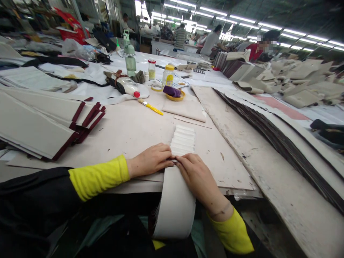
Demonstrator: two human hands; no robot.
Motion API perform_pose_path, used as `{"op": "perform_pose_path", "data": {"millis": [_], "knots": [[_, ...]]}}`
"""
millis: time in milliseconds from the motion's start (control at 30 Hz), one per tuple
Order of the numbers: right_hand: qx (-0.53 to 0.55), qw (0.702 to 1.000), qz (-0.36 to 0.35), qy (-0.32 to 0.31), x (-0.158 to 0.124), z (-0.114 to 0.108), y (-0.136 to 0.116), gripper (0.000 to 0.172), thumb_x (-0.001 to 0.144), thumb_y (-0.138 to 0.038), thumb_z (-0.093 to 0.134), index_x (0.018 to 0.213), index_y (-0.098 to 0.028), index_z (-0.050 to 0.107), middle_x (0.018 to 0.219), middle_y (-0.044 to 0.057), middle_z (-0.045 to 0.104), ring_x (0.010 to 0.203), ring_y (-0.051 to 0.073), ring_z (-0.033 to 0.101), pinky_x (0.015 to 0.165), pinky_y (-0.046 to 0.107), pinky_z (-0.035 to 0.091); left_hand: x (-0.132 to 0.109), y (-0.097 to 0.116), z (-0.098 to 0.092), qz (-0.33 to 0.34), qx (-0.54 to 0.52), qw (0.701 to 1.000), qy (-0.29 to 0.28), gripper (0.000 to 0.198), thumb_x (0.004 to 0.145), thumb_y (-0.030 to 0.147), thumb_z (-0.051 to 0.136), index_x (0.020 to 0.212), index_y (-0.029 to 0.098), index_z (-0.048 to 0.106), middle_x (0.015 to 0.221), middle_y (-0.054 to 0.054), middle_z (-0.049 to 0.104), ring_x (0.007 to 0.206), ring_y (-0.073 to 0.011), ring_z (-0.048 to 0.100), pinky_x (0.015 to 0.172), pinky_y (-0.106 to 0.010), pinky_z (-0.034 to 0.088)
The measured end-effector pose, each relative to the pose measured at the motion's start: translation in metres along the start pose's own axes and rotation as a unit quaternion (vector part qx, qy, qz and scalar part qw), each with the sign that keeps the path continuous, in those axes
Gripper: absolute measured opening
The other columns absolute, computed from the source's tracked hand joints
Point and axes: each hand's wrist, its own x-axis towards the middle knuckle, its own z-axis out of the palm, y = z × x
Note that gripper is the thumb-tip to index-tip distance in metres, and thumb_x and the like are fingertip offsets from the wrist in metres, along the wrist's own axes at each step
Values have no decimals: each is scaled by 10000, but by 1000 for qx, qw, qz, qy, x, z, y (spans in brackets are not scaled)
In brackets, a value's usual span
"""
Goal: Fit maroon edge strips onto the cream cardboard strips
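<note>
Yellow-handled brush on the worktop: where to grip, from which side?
Likely mid-handle, pinched across its width from above, coming from the near right: the brush lies flat, slim handle angled right and toward the wearer, bristles at the far left end.

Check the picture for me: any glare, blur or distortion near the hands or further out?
Head view, centre: left hand and right hand look fairly sharp, ridges on the pale strip readable; head view, top: ceiling lights glare white; head view, edges: wide-angle stretching, the pale pile at right soft; head view, bottom left: black sleeve loses detail in shadow.
</note>
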Motion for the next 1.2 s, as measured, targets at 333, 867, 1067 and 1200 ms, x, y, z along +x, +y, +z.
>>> {"op": "perform_pose_path", "data": {"millis": [333, 867, 1067, 1200], "knots": [[-67, 997, -7, 37, -10, 4, -7, 268, 855, -198, 425, 1092, -161, 545, 963, 89, 603, 899, 217, 522, 760, 358, 479, -25, 1, 1, -2, -12, 1000, 8, 309, 890, 264, 385, 1145, 145, 513, 1110, -92, 529, 1022, -163, 459, 932, -296, 359], [11, 995, 39, 86, -18, 11, -12, 304, 858, -223, 405, 1122, -165, 545, 1036, 94, 592, 971, 210, 522, 854, 392, 467, 24, -23, -12, -276, -179, 943, -52, 356, 766, 477, 455, 723, 141, 567, 592, 14, 536, 544, -108, 451, 527, -215, 340], [27, 993, 41, 112, -19, 12, -14, 310, 848, -193, 401, 1121, -177, 546, 1020, 91, 596, 953, 207, 532, 844, 389, 472, 34, -13, -8, -238, -192, 952, -9, 272, 717, 405, 529, 650, 142, 518, 597, 25, 499, 570, -98, 427, 525, -201, 330], [50, 990, 49, 122, -22, 16, -12, 326, 845, -167, 396, 1143, -170, 528, 1052, 90, 580, 997, 203, 504, 878, 385, 446, 35, -6, -13, -213, -268, 940, -5, 247, 730, 383, 530, 705, 139, 499, 620, 30, 492, 564, -86, 438, 539, -201, 362]]}}
